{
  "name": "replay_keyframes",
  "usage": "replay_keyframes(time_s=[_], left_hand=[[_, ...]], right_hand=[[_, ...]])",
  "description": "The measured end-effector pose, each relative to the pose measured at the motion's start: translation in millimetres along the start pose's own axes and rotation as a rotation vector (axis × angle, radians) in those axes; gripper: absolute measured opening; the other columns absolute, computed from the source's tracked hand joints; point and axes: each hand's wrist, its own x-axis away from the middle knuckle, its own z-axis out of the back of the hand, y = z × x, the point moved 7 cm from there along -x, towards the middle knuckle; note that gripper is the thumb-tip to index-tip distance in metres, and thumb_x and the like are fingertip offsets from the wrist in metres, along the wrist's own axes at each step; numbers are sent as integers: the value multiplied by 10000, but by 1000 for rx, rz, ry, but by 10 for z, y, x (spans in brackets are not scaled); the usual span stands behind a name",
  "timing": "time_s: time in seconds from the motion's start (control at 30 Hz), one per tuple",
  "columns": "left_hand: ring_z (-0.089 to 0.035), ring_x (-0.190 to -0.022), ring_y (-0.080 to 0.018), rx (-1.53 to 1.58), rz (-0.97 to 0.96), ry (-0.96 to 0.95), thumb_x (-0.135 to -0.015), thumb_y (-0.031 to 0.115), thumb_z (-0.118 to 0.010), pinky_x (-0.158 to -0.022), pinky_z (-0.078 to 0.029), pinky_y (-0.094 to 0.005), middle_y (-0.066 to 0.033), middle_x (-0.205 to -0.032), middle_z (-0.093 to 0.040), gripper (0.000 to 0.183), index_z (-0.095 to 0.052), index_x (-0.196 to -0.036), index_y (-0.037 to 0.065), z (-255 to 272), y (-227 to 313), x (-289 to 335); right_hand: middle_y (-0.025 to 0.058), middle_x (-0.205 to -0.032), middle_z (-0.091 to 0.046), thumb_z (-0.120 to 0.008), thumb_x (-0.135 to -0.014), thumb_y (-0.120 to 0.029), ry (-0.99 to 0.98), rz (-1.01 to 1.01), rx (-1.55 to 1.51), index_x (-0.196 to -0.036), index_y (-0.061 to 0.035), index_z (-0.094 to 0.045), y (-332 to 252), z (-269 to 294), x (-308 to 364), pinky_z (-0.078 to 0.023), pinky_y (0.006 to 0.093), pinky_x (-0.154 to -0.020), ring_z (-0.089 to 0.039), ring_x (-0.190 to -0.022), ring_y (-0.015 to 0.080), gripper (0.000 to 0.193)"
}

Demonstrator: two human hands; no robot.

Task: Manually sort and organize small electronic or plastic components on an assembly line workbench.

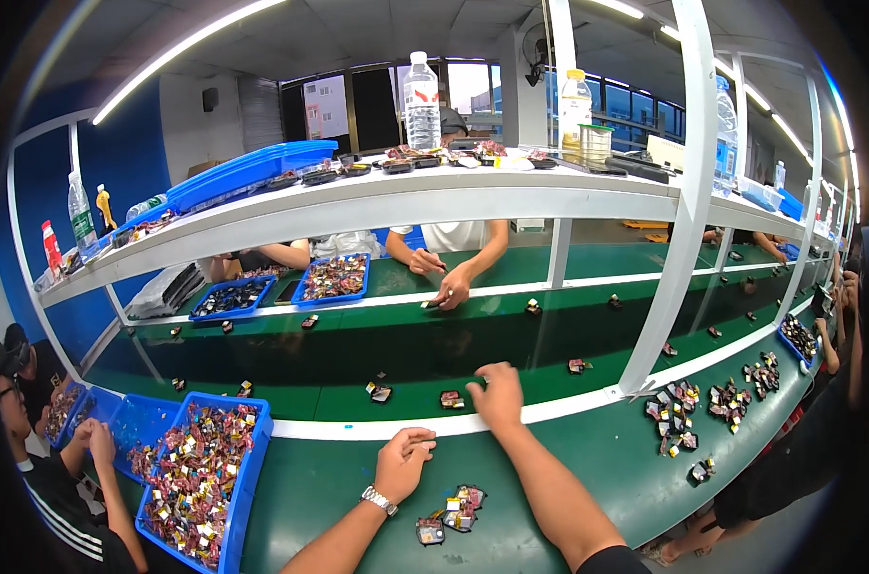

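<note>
My right hand [499, 395] reaches far over the white edge strip of the green surface [587, 459], fingers curled together; whether they clamp anything I cannot tell. A small dark-and-red part [451, 399] lies just left of it on the belt. My left hand [403, 463], fingers loosely closed, rests nearer. A cluster of small red-and-black parts [451, 514] lies near right of it. A blue plastic tray [197, 473] of mixed parts sits left.

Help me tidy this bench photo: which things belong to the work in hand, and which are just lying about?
In hand: left hand, right hand, small parts, part on the belt, blue parts bin.
Lying about: clear water bottle, stacked blue trays.
</note>
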Motion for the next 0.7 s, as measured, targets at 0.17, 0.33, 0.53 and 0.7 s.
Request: replay_keyframes(time_s=[0.17,0.33,0.53,0.7], left_hand=[[-664,-970,-175,-58,3,-26,-934,19,-527,-798,-556,-291,-134,-1087,-675,164,-589,-1079,-28,-71,48,-8],[-657,-848,-133,-33,22,-114,-947,43,-536,-694,-541,-253,-124,-1039,-685,134,-588,-1060,-6,-141,58,7],[-649,-788,-137,145,170,-91,-1019,193,-462,-680,-539,-250,-127,-1020,-682,260,-581,-1131,-9,12,62,11],[-601,-879,-109,311,400,-435,-1024,237,-477,-767,-536,-272,-65,-1076,-629,365,-542,-1308,16,-208,52,110]], right_hand=[[186,-1041,-572,-819,-710,-210,-131,-269,211,-1048,-6,-539,473,92,52,-473,454,-871,-542,-1013,380,484],[182,-1002,-605,-792,-701,-125,-12,-252,129,-1054,-5,-558,562,197,130,-473,452,-862,-571,-978,361,440],[101,-1074,-643,-800,-716,-132,-221,36,-400,-1157,-62,-586,-356,532,658,-511,351,-817,-591,-966,257,495],[109,-1142,-619,-757,-777,-116,-571,217,-501,-1184,-69,-603,-837,611,860,-503,351,-856,-574,-1004,268,438]])
